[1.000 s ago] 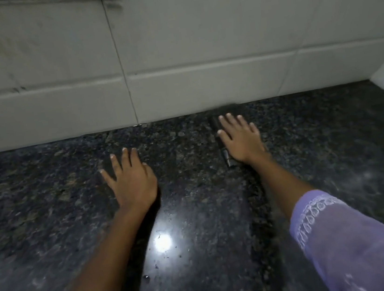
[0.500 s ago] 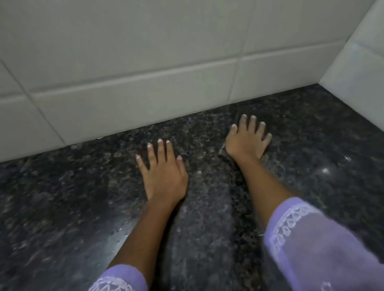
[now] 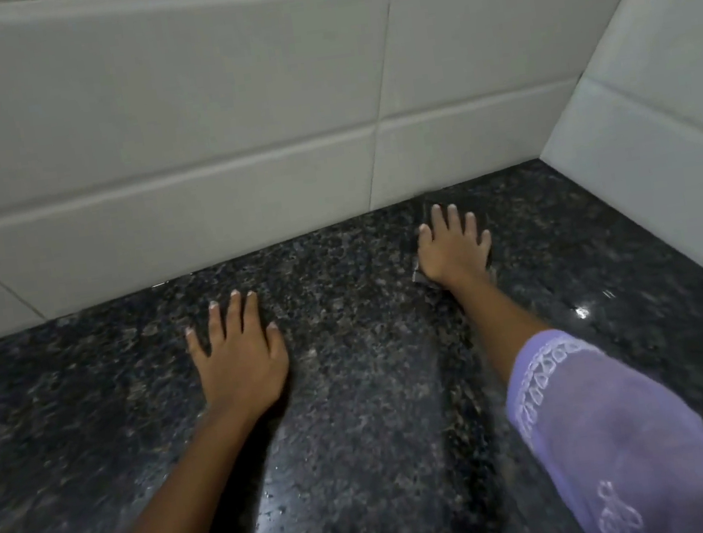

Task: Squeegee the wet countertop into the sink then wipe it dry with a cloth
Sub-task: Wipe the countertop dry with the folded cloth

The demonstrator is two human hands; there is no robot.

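Head view: left hand [image 3: 239,361] lies flat, fingers spread, on speckled glossy granite countertop [image 3: 361,421]; right hand [image 3: 454,248] presses a dark squeegee [image 3: 418,274] flat near smooth white tiles [image 3: 189,131].

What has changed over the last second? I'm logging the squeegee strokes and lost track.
The right hand, pressing a dark, mostly hidden tool, has moved right along the countertop toward the corner where the side wall meets it. The left hand followed, flat and empty as before. Nothing was picked up or released.
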